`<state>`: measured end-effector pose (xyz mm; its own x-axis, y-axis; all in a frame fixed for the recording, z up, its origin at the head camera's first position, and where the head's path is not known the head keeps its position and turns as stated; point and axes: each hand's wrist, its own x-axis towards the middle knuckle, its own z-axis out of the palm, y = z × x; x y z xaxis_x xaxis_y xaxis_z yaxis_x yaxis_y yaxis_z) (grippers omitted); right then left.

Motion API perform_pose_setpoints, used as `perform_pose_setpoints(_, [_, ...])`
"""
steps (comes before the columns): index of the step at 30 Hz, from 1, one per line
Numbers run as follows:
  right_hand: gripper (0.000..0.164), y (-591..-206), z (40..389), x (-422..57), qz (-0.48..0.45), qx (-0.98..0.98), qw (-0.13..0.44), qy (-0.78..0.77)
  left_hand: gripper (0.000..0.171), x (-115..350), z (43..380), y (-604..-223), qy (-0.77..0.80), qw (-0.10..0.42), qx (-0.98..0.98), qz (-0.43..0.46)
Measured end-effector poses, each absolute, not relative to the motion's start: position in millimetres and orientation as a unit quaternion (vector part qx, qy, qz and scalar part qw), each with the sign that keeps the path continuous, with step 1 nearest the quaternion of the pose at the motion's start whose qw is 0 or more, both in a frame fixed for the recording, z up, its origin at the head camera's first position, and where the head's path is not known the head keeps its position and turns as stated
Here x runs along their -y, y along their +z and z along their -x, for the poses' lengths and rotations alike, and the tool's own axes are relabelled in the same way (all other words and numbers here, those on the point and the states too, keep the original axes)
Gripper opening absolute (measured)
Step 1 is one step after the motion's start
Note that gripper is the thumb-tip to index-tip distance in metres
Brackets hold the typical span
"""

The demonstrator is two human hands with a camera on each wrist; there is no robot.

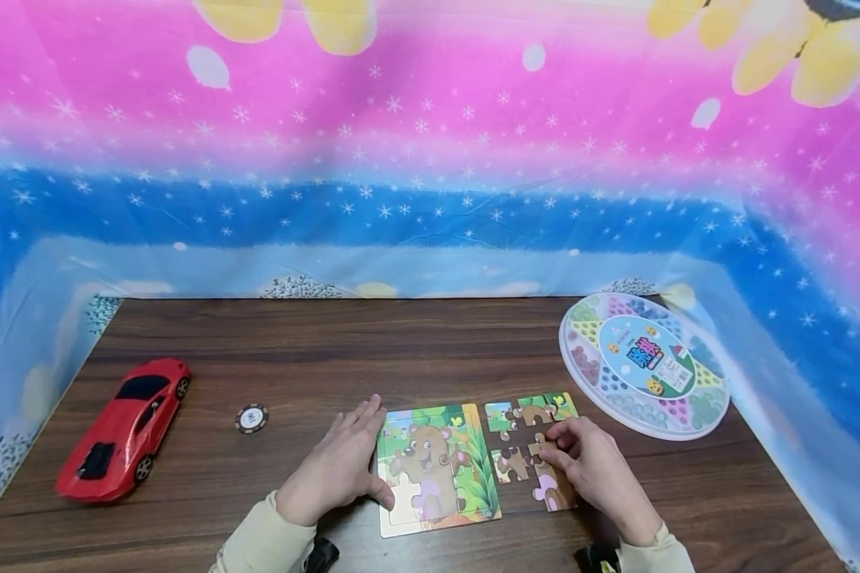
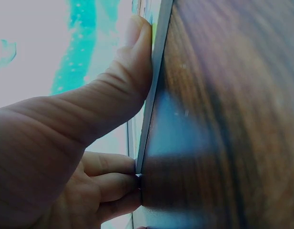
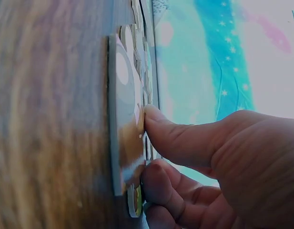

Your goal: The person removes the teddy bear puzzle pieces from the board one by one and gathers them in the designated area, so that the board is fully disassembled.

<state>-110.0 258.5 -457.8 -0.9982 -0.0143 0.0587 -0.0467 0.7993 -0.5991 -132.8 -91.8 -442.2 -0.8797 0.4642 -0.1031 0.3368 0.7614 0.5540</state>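
A bear jigsaw puzzle board (image 1: 483, 495) lies flat near the table's front edge. Several pieces fill it, and a pale patch shows at its lower left. My left hand (image 1: 340, 461) rests along the board's left edge, thumb (image 2: 132, 52) on its rim and fingers fairly straight. Right of the board, loose puzzle pieces (image 1: 512, 464) lie on the wood. Among them, my right hand (image 1: 602, 469) pinches a brown puzzle piece (image 1: 540, 444) between thumb (image 3: 173, 136) and fingers, low over the table. Nearest the right wrist camera is a brown-and-pink piece (image 1: 557, 487).
A red toy car (image 1: 129, 430) stands at the left of the wooden table (image 1: 373, 342). Nearer the middle lies a black-and-white poker chip (image 1: 251, 418). A round Chinese checkers box (image 1: 645, 366) sits at the back right. Patterned cloth (image 1: 430, 159) hangs around the table.
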Motion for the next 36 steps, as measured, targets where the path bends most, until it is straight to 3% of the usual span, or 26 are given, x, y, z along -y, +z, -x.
perform_pose_setpoints(7, [0.016, -461, 111, -259, -0.023, 0.948, 0.03, 0.316, 0.118, 92, 132, -442, 0.271, 0.115, -0.931, -0.217])
perform_pose_setpoints(16, [0.014, -456, 115, -238, -0.106, 0.933, 0.118, 0.322, 0.118, 94, 132, -441, 0.269, 0.117, -0.932, -0.214])
perform_pose_setpoints(20, [0.01, -453, 117, -218, -0.174, 0.931, 0.08, 0.31, 0.118, 93, 132, -443, 0.269, 0.115, -0.931, -0.22])
perform_pose_setpoints(25, [0.036, -452, 123, -197, -0.236, 0.939, 0.005, 0.252, 0.118, 91, 130, -445, 0.263, 0.109, -0.932, -0.222])
perform_pose_setpoints(28, [0.043, -453, 127, -190, -0.269, 0.941, -0.01, 0.206, 0.118, 91, 130, -446, 0.262, 0.109, -0.933, -0.22])
perform_pose_setpoints(36, [0.024, -451, 134, -181, -0.318, 0.935, 0.022, 0.157, 0.118, 93, 130, -444, 0.261, 0.104, -0.934, -0.22])
